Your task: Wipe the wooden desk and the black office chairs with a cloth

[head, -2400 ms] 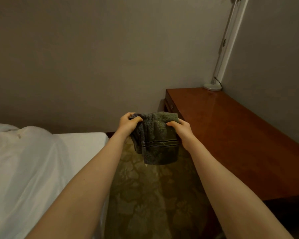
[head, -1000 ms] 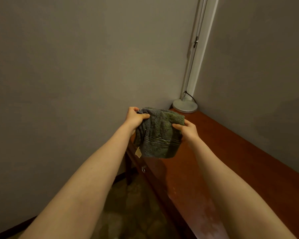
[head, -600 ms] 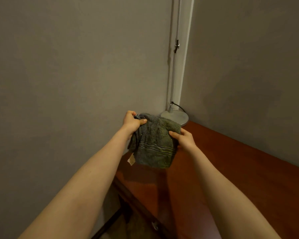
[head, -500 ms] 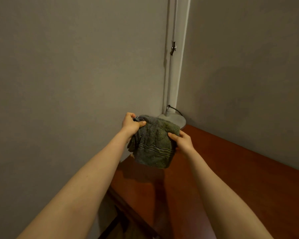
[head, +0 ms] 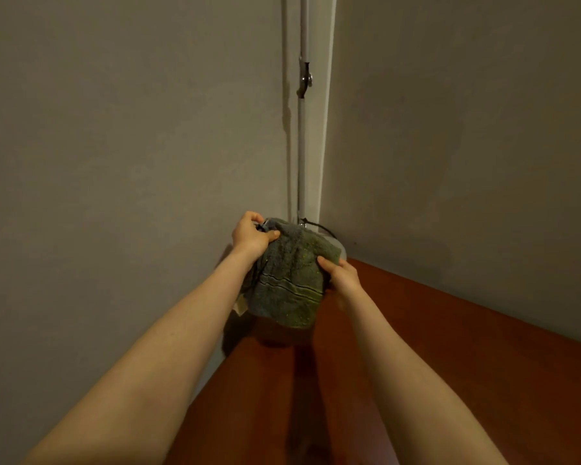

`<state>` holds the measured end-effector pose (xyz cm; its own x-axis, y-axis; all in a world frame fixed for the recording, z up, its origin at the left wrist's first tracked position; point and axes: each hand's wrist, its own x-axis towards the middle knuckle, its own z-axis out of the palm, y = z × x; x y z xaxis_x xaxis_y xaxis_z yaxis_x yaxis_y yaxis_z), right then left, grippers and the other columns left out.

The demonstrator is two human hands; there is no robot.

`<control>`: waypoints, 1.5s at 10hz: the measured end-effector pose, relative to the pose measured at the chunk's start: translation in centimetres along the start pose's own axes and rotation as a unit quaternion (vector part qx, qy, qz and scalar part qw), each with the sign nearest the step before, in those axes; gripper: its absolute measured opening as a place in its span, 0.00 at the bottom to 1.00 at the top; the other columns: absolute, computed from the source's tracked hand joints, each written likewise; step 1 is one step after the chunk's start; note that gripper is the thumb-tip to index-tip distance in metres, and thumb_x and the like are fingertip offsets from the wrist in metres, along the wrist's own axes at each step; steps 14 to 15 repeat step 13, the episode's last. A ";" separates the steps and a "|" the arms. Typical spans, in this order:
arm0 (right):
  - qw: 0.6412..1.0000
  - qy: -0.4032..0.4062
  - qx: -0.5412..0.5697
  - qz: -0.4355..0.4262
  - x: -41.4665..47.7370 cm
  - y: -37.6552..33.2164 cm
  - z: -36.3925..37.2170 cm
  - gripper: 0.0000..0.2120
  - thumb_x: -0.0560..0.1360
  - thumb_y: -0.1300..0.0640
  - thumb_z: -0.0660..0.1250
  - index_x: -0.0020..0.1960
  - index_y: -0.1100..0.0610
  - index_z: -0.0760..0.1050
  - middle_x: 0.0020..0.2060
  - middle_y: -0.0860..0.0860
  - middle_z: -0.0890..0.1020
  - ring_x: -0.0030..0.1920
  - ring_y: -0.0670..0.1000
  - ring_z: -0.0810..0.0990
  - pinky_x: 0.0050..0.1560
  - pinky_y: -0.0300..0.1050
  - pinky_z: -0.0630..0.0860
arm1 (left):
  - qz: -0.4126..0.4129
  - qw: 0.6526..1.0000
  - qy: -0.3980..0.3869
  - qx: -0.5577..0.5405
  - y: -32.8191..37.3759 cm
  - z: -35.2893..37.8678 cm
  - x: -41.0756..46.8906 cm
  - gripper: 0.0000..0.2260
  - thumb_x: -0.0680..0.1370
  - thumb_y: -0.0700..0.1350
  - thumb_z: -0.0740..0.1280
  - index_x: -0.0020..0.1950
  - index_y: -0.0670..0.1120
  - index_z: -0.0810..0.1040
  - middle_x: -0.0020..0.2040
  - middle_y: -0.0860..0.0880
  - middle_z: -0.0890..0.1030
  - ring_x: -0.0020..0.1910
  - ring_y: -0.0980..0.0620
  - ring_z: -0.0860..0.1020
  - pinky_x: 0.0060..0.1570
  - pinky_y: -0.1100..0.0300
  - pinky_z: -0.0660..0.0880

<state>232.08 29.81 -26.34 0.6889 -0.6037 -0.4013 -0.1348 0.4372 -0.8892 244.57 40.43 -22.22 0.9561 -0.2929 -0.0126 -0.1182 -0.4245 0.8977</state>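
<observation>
A grey-green folded cloth (head: 287, 280) with thin stripes hangs between both hands, just above the far corner of the reddish-brown wooden desk (head: 433, 364). My left hand (head: 250, 234) pinches its upper left corner. My right hand (head: 341, 275) grips its right edge. The cloth's lower edge hangs slightly above the desktop and casts a shadow there. A small tag dangles at its left side. No chair is in view.
A white lamp pole (head: 302, 129) rises in the corner where two grey walls meet. Its round base (head: 338, 251) sits on the desk, mostly hidden behind the cloth. A black cord (head: 321, 228) runs from it.
The view has swung from the bed and carpet over to the desk's far corner. Both hands carried the cloth along and lowered it closer to the desktop in front of the lamp base.
</observation>
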 end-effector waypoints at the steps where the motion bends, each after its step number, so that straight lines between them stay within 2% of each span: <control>1: 0.998 0.004 0.042 0.044 4.1 -0.4 0.6 0.05 0.78 0.62 0.63 0.53 0.56 0.73 0.40 0.53 0.78 0.35 0.49 0.75 0.30 0.41 0.71 | -0.007 1.000 -0.001 0.014 -0.3 2.8 3.8 0.14 0.72 0.40 0.73 0.48 0.46 0.68 0.55 0.40 0.78 0.56 0.44 0.76 0.51 0.57 0.70; 2: 0.995 0.012 0.053 0.083 7.5 -0.1 0.6 0.07 0.79 0.60 0.62 0.56 0.54 0.69 0.38 0.51 0.76 0.35 0.49 0.74 0.29 0.43 0.71 | -0.025 0.999 0.000 0.025 -1.1 5.5 6.8 0.13 0.72 0.39 0.72 0.48 0.46 0.68 0.56 0.40 0.78 0.56 0.44 0.76 0.50 0.58 0.69; 3: 0.990 0.031 0.086 0.104 10.9 0.2 -0.3 0.10 0.78 0.60 0.63 0.59 0.55 0.71 0.39 0.52 0.76 0.37 0.50 0.75 0.34 0.47 0.73 | -0.003 0.999 -0.028 0.043 -1.5 8.4 9.8 0.13 0.72 0.38 0.72 0.42 0.48 0.67 0.53 0.41 0.78 0.54 0.45 0.76 0.44 0.60 0.67; 4: 0.987 0.062 0.107 0.106 13.9 0.5 -1.6 0.08 0.78 0.61 0.62 0.57 0.54 0.71 0.39 0.52 0.76 0.37 0.51 0.75 0.36 0.49 0.73 | 0.025 0.996 -0.074 0.053 -1.8 11.3 12.1 0.12 0.72 0.37 0.72 0.45 0.45 0.68 0.48 0.42 0.77 0.48 0.48 0.75 0.38 0.63 0.62; 5: 0.983 0.090 0.113 0.115 16.5 0.8 -3.1 0.05 0.79 0.61 0.62 0.53 0.55 0.72 0.39 0.52 0.76 0.37 0.51 0.75 0.35 0.48 0.73 | 0.039 0.990 -0.112 0.076 -2.2 14.5 13.8 0.13 0.72 0.37 0.72 0.46 0.44 0.67 0.50 0.39 0.78 0.49 0.44 0.76 0.42 0.59 0.65; 6: 0.982 0.115 0.099 0.114 19.1 1.3 -4.7 0.02 0.78 0.61 0.63 0.49 0.56 0.73 0.40 0.52 0.78 0.42 0.54 0.77 0.36 0.47 0.73 | 0.059 0.982 -0.148 0.102 -2.3 16.9 15.2 0.12 0.73 0.37 0.71 0.46 0.45 0.67 0.47 0.44 0.75 0.48 0.48 0.73 0.42 0.59 0.65; 7: 0.980 0.158 0.060 0.104 21.3 2.6 -5.8 0.04 0.76 0.60 0.65 0.51 0.57 0.75 0.45 0.55 0.80 0.48 0.57 0.78 0.40 0.49 0.76 | 0.088 0.964 -0.196 0.155 -2.9 19.0 16.6 0.12 0.75 0.37 0.68 0.48 0.45 0.65 0.48 0.45 0.73 0.47 0.48 0.71 0.43 0.58 0.65; 8: 0.978 0.192 -0.020 0.083 23.3 3.9 -6.7 0.04 0.75 0.58 0.68 0.50 0.55 0.76 0.53 0.57 0.81 0.53 0.59 0.79 0.55 0.56 0.77 | 0.167 0.925 -0.215 0.267 -3.8 21.0 17.5 0.11 0.75 0.33 0.64 0.52 0.44 0.65 0.52 0.41 0.74 0.48 0.45 0.72 0.45 0.54 0.67; 9: 0.973 0.192 -0.111 0.067 24.8 4.3 -7.4 0.06 0.74 0.57 0.69 0.51 0.54 0.76 0.54 0.58 0.81 0.56 0.59 0.79 0.59 0.55 0.74 | 0.341 0.819 -0.176 0.427 -5.2 21.7 17.8 0.15 0.73 0.33 0.65 0.58 0.41 0.70 0.56 0.40 0.73 0.55 0.40 0.72 0.49 0.50 0.71; 10: 0.964 0.198 -0.157 0.078 25.1 4.1 -7.5 0.12 0.75 0.55 0.68 0.56 0.58 0.77 0.56 0.57 0.80 0.58 0.59 0.78 0.59 0.50 0.73 | 0.408 0.743 -0.160 0.506 -6.2 21.5 17.8 0.12 0.68 0.37 0.71 0.50 0.41 0.78 0.48 0.41 0.76 0.47 0.42 0.77 0.41 0.54 0.74; 11: 0.954 0.213 -0.193 0.087 25.2 4.2 -7.7 0.19 0.75 0.51 0.68 0.62 0.60 0.74 0.60 0.57 0.78 0.61 0.59 0.75 0.58 0.47 0.71 | 0.345 0.714 -0.245 0.557 -7.1 21.4 18.1 0.15 0.81 0.41 0.57 0.66 0.41 0.70 0.64 0.39 0.69 0.64 0.42 0.69 0.58 0.51 0.69; 12: 0.944 0.243 -0.210 0.079 24.2 2.9 -7.9 0.28 0.75 0.47 0.67 0.68 0.62 0.66 0.62 0.59 0.76 0.62 0.60 0.73 0.58 0.49 0.71 | 0.342 0.709 -0.274 0.552 -6.9 20.3 18.0 0.17 0.81 0.41 0.55 0.70 0.42 0.66 0.68 0.39 0.66 0.66 0.41 0.67 0.63 0.51 0.65; 13: 0.932 0.281 -0.227 0.044 22.6 1.0 -8.3 0.26 0.77 0.47 0.65 0.68 0.63 0.66 0.61 0.60 0.76 0.62 0.60 0.73 0.57 0.48 0.70 | 0.336 0.728 -0.279 0.528 -5.1 19.4 17.6 0.16 0.81 0.42 0.56 0.68 0.45 0.69 0.65 0.41 0.70 0.63 0.41 0.71 0.59 0.51 0.69; 15: 0.932 0.281 -0.227 0.044 22.6 1.0 -8.3 0.26 0.77 0.47 0.65 0.68 0.63 0.66 0.61 0.60 0.76 0.62 0.60 0.73 0.57 0.48 0.70 | 0.336 0.728 -0.279 0.528 -5.1 19.4 17.6 0.16 0.81 0.42 0.56 0.68 0.45 0.69 0.65 0.41 0.70 0.63 0.41 0.71 0.59 0.51 0.69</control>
